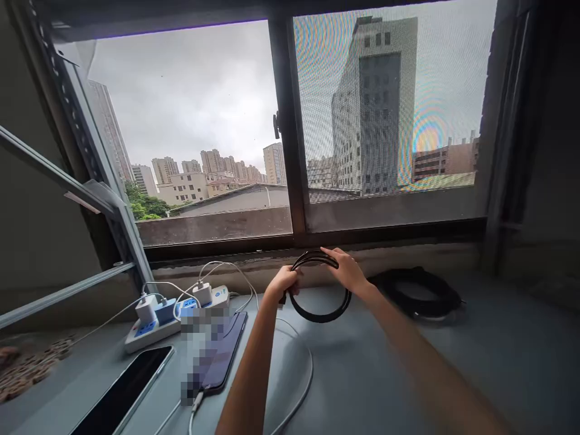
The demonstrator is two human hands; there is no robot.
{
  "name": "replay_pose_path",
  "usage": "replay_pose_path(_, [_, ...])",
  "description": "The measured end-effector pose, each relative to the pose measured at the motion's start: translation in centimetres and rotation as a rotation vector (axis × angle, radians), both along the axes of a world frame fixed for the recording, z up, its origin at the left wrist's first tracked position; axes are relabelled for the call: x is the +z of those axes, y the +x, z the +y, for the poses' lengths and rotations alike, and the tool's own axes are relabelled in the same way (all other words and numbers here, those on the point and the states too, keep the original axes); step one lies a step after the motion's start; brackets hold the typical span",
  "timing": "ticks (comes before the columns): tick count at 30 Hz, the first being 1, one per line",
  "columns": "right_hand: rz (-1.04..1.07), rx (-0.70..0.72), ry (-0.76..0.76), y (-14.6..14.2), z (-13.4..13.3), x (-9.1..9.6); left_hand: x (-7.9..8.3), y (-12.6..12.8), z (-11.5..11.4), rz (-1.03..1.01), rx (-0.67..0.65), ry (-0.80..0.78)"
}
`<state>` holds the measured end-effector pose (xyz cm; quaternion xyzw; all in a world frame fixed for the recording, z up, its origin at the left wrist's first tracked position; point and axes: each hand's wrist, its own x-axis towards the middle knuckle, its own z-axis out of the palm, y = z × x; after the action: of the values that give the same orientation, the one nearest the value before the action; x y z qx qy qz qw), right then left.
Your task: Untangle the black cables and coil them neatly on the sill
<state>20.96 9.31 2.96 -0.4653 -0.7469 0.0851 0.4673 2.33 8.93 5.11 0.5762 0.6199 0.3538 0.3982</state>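
Note:
A black cable coiled into a loop is held up above the grey table, just in front of the window sill. My left hand is closed on the loop's left side. My right hand grips the top right of the same loop, fingers wrapped over it. Both forearms reach forward from the bottom of the view.
A second, larger coil of black cable lies on the table at the right. A power strip with white chargers sits at the left, with two phones and a white cable nearby. A metal rack frame stands left.

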Motion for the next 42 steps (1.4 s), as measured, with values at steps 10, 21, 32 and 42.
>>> replay_pose_path(10, [0.042,0.129,0.046,0.3,0.8,0.8,-0.3,-0.7,0.6,-0.240,-0.087,-0.129])
replay_pose_path(21, [-0.006,-0.041,0.060,0.9,0.4,1.4,1.4,-0.4,-0.1,-0.539,-0.285,-0.298])
replay_pose_path(32, [-0.091,-0.104,0.057,0.6,-1.0,2.4,1.1,1.9,0.0,-0.539,-0.212,0.086])
replay_pose_path(42, [-0.098,-0.070,0.017,0.3,-0.9,1.8,1.1,2.4,-0.4,-0.290,-0.208,0.145])
